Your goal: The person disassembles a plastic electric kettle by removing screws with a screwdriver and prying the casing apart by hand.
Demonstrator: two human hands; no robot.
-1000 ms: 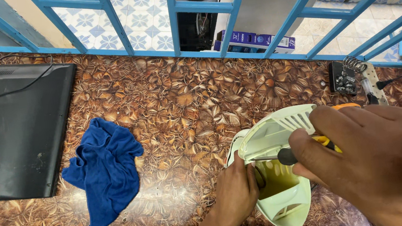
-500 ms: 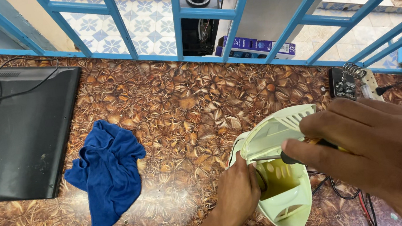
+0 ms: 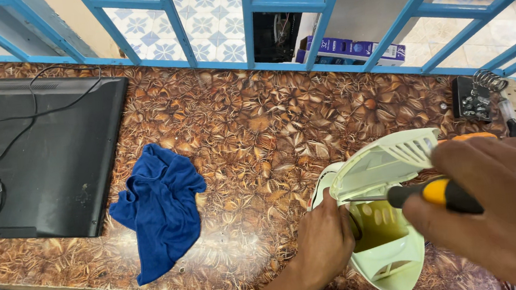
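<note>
Kettle (image 3: 388, 252) shifted slightly; L hand (image 3: 327, 242) grips rim, R hand (image 3: 503, 203) clamps screwdriver (image 3: 426, 193) inside.

The pale green kettle (image 3: 388, 252) looks like smooth, slightly glossy plastic, its open lid (image 3: 391, 157) the same, with a slotted grille. The screwdriver (image 3: 426, 193) has a thin bright metal shaft and a black-and-yellow handle, rubbery or plastic. The worktop (image 3: 238, 134) is glossy, patterned brown laminate. The blue cloth (image 3: 160, 208) is soft, matt, crumpled fabric. The flat black panel (image 3: 39, 166) is matt plastic.
</note>
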